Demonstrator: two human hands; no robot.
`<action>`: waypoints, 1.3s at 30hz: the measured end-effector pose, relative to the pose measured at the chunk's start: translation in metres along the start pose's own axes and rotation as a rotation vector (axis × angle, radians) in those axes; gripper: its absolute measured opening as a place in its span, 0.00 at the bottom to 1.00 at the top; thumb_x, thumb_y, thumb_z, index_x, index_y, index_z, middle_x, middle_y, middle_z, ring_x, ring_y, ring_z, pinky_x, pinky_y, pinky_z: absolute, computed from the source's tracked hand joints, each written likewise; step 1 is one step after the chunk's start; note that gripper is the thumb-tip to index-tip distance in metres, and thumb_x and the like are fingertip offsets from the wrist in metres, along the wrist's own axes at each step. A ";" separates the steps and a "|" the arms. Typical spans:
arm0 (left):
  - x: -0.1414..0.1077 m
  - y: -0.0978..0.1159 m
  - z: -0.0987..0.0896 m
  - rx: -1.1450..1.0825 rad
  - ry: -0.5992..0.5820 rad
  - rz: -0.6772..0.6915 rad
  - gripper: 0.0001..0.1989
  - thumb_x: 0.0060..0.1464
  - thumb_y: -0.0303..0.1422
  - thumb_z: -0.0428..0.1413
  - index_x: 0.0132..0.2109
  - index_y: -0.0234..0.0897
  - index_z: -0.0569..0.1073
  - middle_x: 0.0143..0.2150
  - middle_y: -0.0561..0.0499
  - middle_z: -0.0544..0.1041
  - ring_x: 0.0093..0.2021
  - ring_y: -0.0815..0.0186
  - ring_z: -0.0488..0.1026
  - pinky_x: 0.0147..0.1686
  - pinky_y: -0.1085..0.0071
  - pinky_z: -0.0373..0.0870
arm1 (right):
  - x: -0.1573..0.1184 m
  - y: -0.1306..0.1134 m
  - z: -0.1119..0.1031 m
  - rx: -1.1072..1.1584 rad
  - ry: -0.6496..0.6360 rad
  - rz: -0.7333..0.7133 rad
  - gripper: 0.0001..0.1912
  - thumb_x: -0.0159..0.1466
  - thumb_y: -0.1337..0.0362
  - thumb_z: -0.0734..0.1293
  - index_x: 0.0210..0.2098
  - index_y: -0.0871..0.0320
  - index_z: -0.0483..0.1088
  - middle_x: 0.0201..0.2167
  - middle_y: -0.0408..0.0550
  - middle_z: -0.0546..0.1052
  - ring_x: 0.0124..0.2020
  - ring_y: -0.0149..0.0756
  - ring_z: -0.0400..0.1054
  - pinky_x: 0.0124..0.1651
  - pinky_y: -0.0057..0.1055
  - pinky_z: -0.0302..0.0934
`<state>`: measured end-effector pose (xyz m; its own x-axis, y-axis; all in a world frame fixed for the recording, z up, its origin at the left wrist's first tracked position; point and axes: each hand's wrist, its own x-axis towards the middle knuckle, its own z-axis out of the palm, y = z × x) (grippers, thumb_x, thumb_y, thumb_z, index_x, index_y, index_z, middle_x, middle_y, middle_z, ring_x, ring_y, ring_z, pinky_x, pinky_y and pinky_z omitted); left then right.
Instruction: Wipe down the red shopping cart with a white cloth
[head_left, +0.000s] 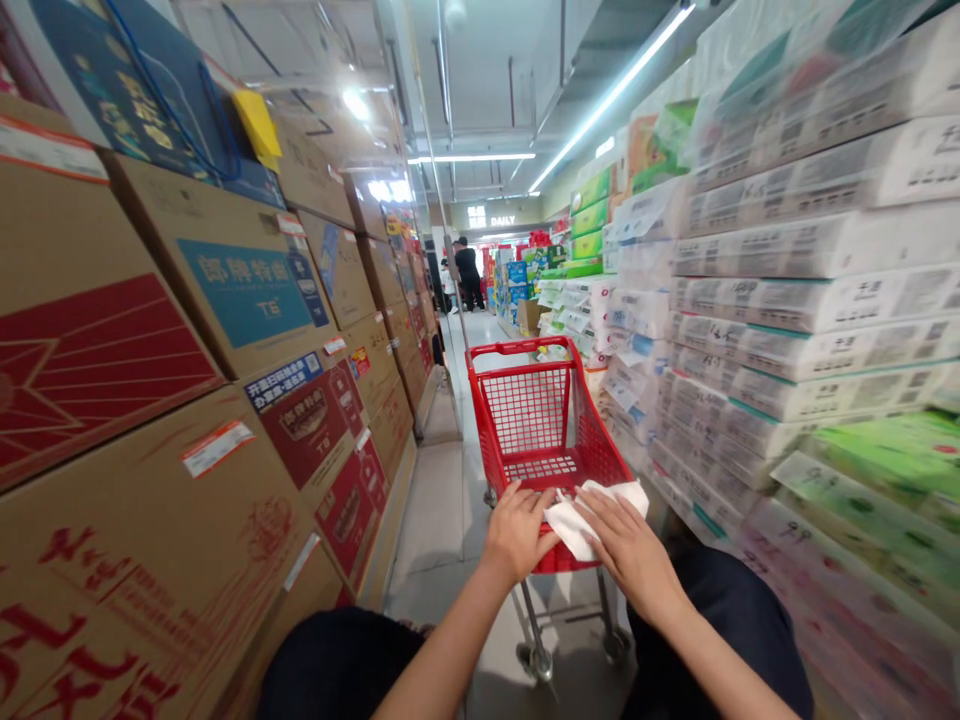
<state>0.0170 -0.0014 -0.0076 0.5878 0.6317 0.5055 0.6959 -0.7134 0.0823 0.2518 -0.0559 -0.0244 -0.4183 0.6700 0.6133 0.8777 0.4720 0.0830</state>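
A red plastic shopping cart (525,415) with a grid-like basket stands in front of me, between my knees. My left hand (519,530) grips its near rim, fingers over the top and thumb on the near side. On the same rim, further right, my right hand (630,550) presses a white cloth (574,530), perhaps a paper towel, against the plastic. The fingers of that hand are stretched over the cloth, whose edges stick out on both sides. Inside the basket, the visible floor and far wall show only red mesh.
Stacked cardboard cartons (225,440) line the left side beside a clear panel. Piled tissue packs (795,300) rise close on the right, with green packs (885,480) lower down. A person in dark clothes (469,275) stands far down the tiled aisle (427,500).
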 end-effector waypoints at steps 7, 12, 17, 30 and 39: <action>0.006 0.011 -0.001 -0.109 0.000 0.064 0.30 0.65 0.47 0.54 0.67 0.35 0.66 0.57 0.42 0.78 0.58 0.55 0.74 0.70 0.50 0.55 | -0.014 0.041 -0.006 0.042 0.055 0.201 0.25 0.74 0.56 0.58 0.68 0.51 0.63 0.73 0.46 0.56 0.74 0.46 0.46 0.71 0.49 0.55; 0.011 0.021 -0.003 -0.168 -0.034 0.088 0.35 0.61 0.42 0.58 0.70 0.34 0.59 0.67 0.41 0.69 0.65 0.57 0.68 0.73 0.53 0.51 | -0.002 0.001 -0.006 0.064 0.027 0.140 0.24 0.73 0.58 0.59 0.66 0.52 0.65 0.68 0.46 0.67 0.69 0.42 0.58 0.69 0.43 0.59; 0.011 0.000 -0.023 -0.161 -0.106 0.188 0.38 0.63 0.47 0.56 0.73 0.38 0.54 0.72 0.44 0.62 0.72 0.60 0.58 0.74 0.56 0.48 | 0.001 0.009 -0.015 0.121 0.005 0.061 0.23 0.73 0.58 0.59 0.67 0.50 0.65 0.63 0.45 0.72 0.64 0.39 0.65 0.66 0.41 0.63; 0.019 0.008 -0.009 0.001 -0.043 0.047 0.36 0.59 0.50 0.57 0.69 0.42 0.63 0.63 0.44 0.70 0.65 0.51 0.64 0.73 0.48 0.44 | 0.006 -0.018 -0.007 0.156 -0.026 0.072 0.25 0.74 0.60 0.58 0.68 0.53 0.62 0.66 0.45 0.69 0.68 0.40 0.60 0.70 0.43 0.59; 0.018 0.011 -0.018 -0.030 -0.059 0.119 0.39 0.63 0.58 0.49 0.73 0.44 0.56 0.69 0.45 0.65 0.66 0.53 0.64 0.71 0.52 0.47 | -0.016 0.053 -0.008 0.139 0.036 0.284 0.27 0.75 0.56 0.55 0.71 0.54 0.57 0.68 0.50 0.66 0.71 0.45 0.55 0.71 0.52 0.54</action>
<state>0.0280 -0.0033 0.0174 0.6889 0.5583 0.4622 0.6081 -0.7922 0.0506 0.3064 -0.0463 -0.0231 -0.1504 0.7669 0.6239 0.9170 0.3441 -0.2018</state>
